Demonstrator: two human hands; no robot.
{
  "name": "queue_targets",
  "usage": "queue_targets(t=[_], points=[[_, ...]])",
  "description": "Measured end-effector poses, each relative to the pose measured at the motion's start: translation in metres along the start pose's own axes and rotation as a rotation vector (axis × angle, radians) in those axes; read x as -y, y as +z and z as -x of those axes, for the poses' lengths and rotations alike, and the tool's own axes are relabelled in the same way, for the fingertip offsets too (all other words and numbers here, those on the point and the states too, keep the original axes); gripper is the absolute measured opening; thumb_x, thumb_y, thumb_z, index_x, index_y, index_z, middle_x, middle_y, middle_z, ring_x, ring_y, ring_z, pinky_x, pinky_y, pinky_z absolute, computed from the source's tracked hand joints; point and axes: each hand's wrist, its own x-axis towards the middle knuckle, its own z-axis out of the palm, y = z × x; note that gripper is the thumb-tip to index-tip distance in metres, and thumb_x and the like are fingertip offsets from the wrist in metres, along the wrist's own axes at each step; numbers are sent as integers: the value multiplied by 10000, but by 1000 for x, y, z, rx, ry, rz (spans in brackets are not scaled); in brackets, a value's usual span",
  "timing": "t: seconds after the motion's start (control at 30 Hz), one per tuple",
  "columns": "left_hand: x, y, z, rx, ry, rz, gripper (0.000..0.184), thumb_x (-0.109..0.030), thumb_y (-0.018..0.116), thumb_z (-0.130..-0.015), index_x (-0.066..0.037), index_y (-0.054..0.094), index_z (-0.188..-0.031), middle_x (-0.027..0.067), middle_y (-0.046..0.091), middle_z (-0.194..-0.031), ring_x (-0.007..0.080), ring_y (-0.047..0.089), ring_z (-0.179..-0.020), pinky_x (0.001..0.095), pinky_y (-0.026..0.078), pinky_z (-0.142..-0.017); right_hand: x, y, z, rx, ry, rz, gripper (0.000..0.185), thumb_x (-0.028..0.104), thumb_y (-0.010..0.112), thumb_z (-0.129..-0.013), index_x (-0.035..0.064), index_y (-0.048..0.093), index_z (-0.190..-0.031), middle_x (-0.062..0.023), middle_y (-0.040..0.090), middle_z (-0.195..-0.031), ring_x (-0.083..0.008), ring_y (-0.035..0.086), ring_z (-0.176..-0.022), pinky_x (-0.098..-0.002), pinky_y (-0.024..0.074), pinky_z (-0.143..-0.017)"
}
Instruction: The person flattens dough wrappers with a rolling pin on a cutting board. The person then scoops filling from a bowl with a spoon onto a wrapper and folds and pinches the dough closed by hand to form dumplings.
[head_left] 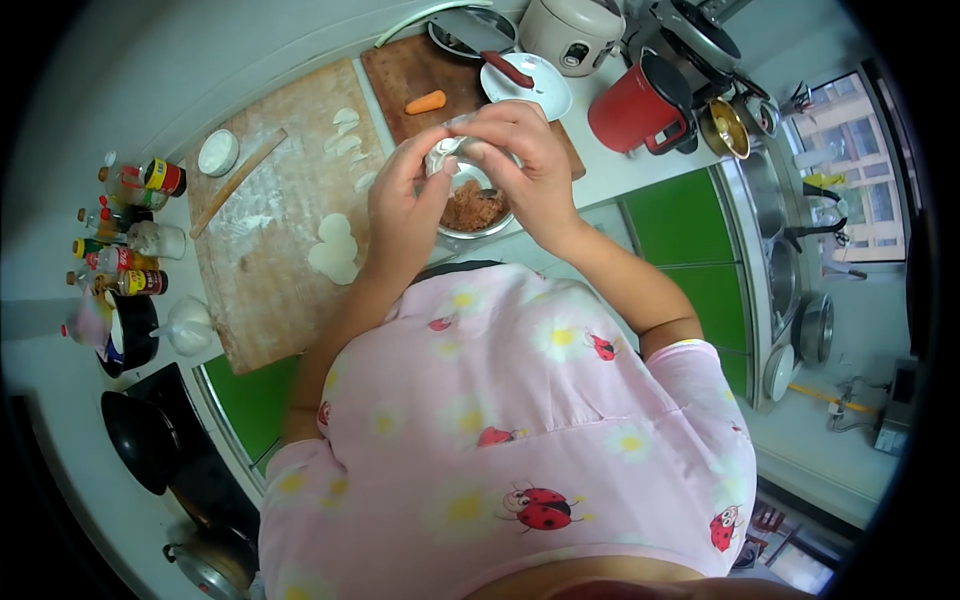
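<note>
Both hands meet above a metal bowl (455, 232) of brown minced filling (475, 208), in which a spoon rests. My left hand (412, 190) and my right hand (525, 165) pinch a white dough dumpling (443, 150) between thumbs and fingers. Flat round wrappers (335, 250) overlap on the floured wooden board (270, 310) to the left. Several folded dumplings (345, 130) lie near that board's right edge, some partly behind my left hand.
A rolling pin (238, 183) and flour bowl (218, 153) sit at left, bottles (130, 259) beyond. Behind my hands are a cutting board (390, 70), carrot (426, 102), knife (506, 68) on a white plate (555, 92), red kettle (630, 108) and rice cooker (570, 35).
</note>
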Motion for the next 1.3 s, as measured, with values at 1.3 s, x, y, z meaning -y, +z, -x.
queue_targets(t=[1.3], points=[[-6,4,-2,166,-240,421,303,-98,488,-967,17,499,-1247,26,588,-942,72,580,-752,213,477,-691,-1,5,-6,118,144,-93,150,120,678,-821,67,726,-953,-44,666,-1067,-253,482,-1141,-366,401,-976]])
